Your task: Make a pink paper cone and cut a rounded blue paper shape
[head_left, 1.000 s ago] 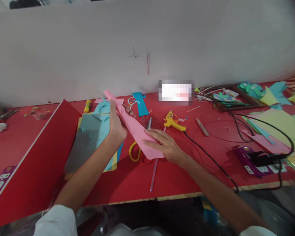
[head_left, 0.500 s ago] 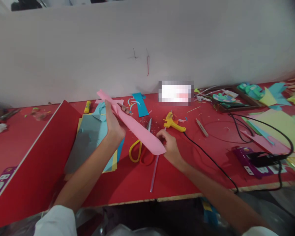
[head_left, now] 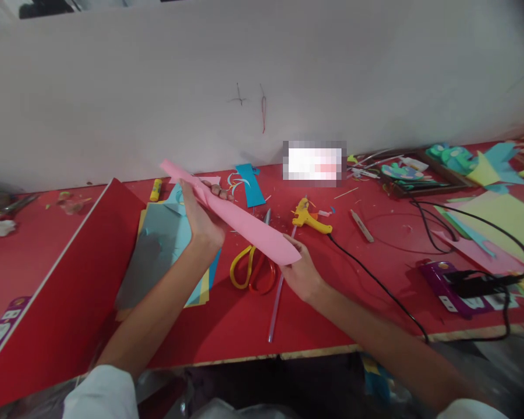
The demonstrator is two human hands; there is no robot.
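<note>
A long pink sheet of paper [head_left: 248, 227], curved lengthwise into a loose roll, slants above the red table between my hands. My left hand [head_left: 205, 218] is closed around its upper part, thumb on the near side and fingertips showing beyond. At the lower end, my right hand [head_left: 303, 270] grips the paper's edge, its fingers partly hidden behind the sheet. Beneath the paper lie scissors [head_left: 262, 274] with one yellow and one red handle, their blades partly covered. A yellow glue gun [head_left: 311, 218] with a clear glue stick [head_left: 276, 308] rests just beyond my right hand.
Stacked coloured paper [head_left: 152, 250] and a glue stick tube [head_left: 156, 190] lie left, beside a standing red board [head_left: 65, 291]. To the right are a cutter [head_left: 361, 226], a purple power box [head_left: 449, 288] with black cables, a dark tray [head_left: 445, 186] and more paper [head_left: 498, 221].
The pink paper's lower end has risen slightly and shifted right, while its upper end has moved left. My right hand has turned and moved with its end. The left hand keeps its hold.
</note>
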